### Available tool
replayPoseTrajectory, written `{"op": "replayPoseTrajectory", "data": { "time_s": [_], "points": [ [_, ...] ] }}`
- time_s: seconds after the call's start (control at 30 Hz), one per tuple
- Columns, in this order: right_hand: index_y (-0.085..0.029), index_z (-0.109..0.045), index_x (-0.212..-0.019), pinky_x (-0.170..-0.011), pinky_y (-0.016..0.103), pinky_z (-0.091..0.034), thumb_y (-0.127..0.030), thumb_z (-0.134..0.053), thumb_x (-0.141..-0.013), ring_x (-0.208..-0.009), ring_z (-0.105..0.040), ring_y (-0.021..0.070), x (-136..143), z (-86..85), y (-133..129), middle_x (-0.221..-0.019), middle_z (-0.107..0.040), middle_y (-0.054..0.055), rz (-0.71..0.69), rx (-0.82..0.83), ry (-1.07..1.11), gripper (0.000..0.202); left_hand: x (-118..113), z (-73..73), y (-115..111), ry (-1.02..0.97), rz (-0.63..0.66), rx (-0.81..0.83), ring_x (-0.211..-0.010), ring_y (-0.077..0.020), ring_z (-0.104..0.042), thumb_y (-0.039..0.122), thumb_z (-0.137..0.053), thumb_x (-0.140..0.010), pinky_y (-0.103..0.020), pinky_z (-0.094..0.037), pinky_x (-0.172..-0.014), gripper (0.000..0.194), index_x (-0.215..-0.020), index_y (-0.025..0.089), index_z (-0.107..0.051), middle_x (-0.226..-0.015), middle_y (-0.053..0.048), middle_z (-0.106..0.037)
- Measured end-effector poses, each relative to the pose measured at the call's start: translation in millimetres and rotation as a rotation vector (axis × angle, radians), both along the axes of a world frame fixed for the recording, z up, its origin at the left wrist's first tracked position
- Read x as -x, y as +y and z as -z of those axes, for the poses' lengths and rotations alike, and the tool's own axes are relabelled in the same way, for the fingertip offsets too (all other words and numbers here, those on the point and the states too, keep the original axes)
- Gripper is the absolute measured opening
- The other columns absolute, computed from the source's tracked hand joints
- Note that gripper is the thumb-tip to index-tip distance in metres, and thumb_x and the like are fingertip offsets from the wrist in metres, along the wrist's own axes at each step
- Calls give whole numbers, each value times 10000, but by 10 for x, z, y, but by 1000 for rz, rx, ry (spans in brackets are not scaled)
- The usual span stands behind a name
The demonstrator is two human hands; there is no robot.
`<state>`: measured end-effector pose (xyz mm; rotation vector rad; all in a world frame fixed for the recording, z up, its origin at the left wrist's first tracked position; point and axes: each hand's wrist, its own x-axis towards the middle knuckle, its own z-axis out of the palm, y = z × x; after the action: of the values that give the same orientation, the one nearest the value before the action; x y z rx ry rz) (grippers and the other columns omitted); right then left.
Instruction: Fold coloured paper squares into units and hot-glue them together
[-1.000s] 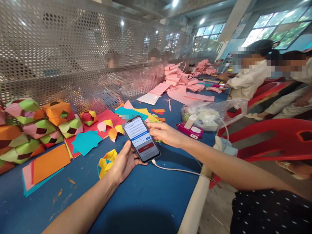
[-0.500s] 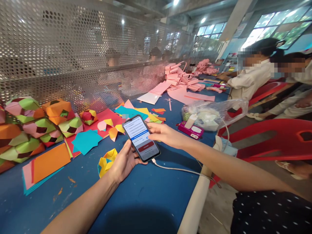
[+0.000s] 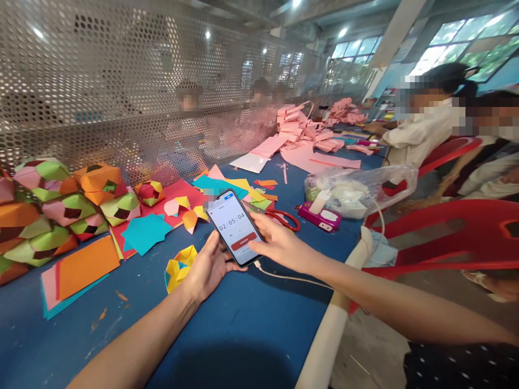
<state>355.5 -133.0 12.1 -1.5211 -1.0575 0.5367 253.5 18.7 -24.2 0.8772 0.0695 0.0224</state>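
Note:
A smartphone (image 3: 232,229) with a charging cable (image 3: 292,278) plugged into its lower end is held over the blue table; its lit screen reads 02:05:04 above a red button. My left hand (image 3: 208,265) grips its left side and lower edge, thumb along the side. At its right edge is my right hand (image 3: 279,240), thumb over the screen near the red button, other fingers partly hidden behind the phone. Just left of my left wrist sits a folded yellow and blue paper piece (image 3: 178,270). Red-handled scissors (image 3: 290,218) lie beyond my right hand.
Folded paper balls (image 3: 60,210) are piled at the left, near stacked coloured sheets (image 3: 87,267). Pink paper strips (image 3: 298,129) heap up along the perforated metal screen (image 3: 121,108). A purple power strip (image 3: 318,217), plastic bag (image 3: 365,183), red chairs (image 3: 446,232) and seated people are to the right.
The phone screen has switched from lines of text to a large time display. My right thumb has come down over the screen, and the scissors beyond that hand now show.

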Motion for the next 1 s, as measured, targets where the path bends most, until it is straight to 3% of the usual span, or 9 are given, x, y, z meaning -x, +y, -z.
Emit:
{"op": "replayPoseTrajectory", "data": {
  "time_s": [0.17, 0.4, 0.6, 0.83, 1.0],
  "points": [
    [-266, -210, -1433, -993, 451, -426, -278, -681, -724, -1250, -442, 282, 147, 110, -19, -1378, -439, 97, 211, 105, -300, 852, -2, 2, -13, -16, -45, 40, -886, -229, -630, 434, -423, -907, -376, -529, -726, 404, -1223, 204, -522, -1189, -138, -586],
    [-233, -60, -1468, -1062, 502, -315, -405, -799, -552, -1342, -286, 326, 117, 213, 143, -1469, -277, 148, 334, 254, -482, 1189, 5, 2, -47, -55, -92, 95, -881, -215, -637, 403, -441, -909, -381, -531, -728, 386, -1279, 293, -451, -1252, -110, -547],
    [-183, -108, -1461, -1076, 471, -301, -300, -722, -621, -1340, -302, 294, 69, 241, 221, -1457, -301, 156, 343, 295, -523, 1047, 4, 14, -45, -52, -108, 105, -843, -193, -636, 393, -453, -905, -382, -532, -733, 356, -1247, 296, -463, -1264, -100, -532],
    [-207, -187, -1441, -1051, 462, -350, -282, -713, -612, -1316, -351, 282, 38, 239, 223, -1430, -362, 124, 377, 247, -484, 984, -15, 7, -20, -37, -86, 60, -798, -179, -626, 412, -435, -906, -385, -515, -782, 396, -1228, 193, -509, -1224, -135, -551],
    [-254, -215, -1426, -1048, 481, -345, -295, -730, -603, -1315, -348, 295, -39, 244, 231, -1428, -367, 100, 399, 193, -542, 972, -20, -5, -13, -23, -71, 30, -853, -203, -632, 438, -414, -910, -388, -505, -800, 437, -1287, 220, -450, -1199, -128, -555]
  ]
}}
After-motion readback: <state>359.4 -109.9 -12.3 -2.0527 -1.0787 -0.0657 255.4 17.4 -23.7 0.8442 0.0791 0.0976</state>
